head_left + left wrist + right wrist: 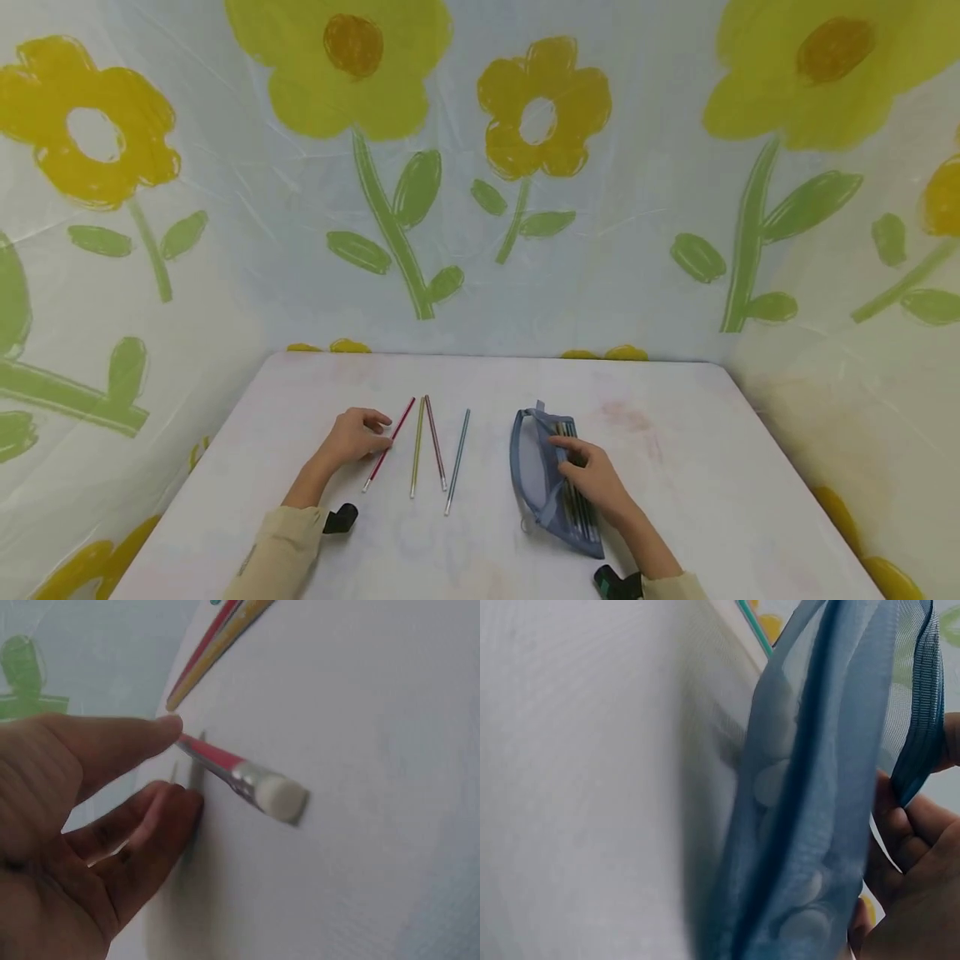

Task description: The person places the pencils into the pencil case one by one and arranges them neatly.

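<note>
A crimson pencil [390, 442] with a white eraser [282, 797] lies slanted on the table. Beside it is my left hand [358, 437]. The left wrist view has the thumb tip right at the pencil's shaft, while the bent fingers stand apart below it. My right hand [596, 477] grips the edge of a blue mesh pencil case [550, 527], thumb and fingers at the zipper edge [922, 712]. The case gapes on its left side. Several pencils [576, 504] show inside it, their pale round ends [804, 928] visible through the mesh.
Between the hands lie a yellow pencil [417, 450], a red pencil [435, 442] and a blue pencil [457, 462], roughly upright in the head view. The white table [480, 379] ends at a flower-printed cloth wall [630, 275] behind and at both sides.
</note>
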Demonstrator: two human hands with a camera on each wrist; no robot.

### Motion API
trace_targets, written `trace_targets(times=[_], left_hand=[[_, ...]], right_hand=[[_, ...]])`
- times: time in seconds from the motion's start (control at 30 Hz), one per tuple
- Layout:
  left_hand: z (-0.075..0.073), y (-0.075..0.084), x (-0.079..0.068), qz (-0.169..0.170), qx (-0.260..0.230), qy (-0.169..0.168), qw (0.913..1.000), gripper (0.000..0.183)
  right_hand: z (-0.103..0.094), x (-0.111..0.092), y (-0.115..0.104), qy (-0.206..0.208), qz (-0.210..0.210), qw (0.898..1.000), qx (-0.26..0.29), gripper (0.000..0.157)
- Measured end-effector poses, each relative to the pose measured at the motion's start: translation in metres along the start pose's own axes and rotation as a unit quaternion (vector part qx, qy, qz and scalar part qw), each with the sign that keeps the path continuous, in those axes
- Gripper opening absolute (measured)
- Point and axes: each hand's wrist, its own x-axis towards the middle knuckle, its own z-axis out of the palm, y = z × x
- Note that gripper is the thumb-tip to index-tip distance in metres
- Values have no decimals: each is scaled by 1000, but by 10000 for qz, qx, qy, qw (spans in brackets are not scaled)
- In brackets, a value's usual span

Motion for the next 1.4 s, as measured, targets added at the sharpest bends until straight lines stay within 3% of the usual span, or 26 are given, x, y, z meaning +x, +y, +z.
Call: trace_targets(times=[0.2, 0.37, 0.6, 0.77, 0.93, 1.13, 1.4], left_hand=[[7, -16, 2, 113, -89, -292, 9995, 29], [3, -13, 10, 471, 236, -221, 9984, 24], [-6, -7, 3, 83, 771, -66, 9970, 17], [-4, -19, -3, -136, 503, -1, 9986, 14], [-3, -19, 9, 166, 227, -8, 9996, 12], [-3, -20, 18, 93, -105, 74, 9999, 15], [1, -16, 10, 133, -624, 186, 9978, 16]], right_hand=[[0, -3, 8, -51, 212, 9997, 126, 43], [-3, 6, 4, -57, 159, 9995, 260, 42], [4, 7, -2, -134, 128, 9989, 423, 42], [8, 3, 7, -226, 229, 9981, 521, 43], [0, 3, 4, 27, 239, 9985, 485, 42], [-5, 6, 1, 38, 260, 9985, 472, 43], [-3, 8, 2, 113, 320, 9988, 341, 43]])
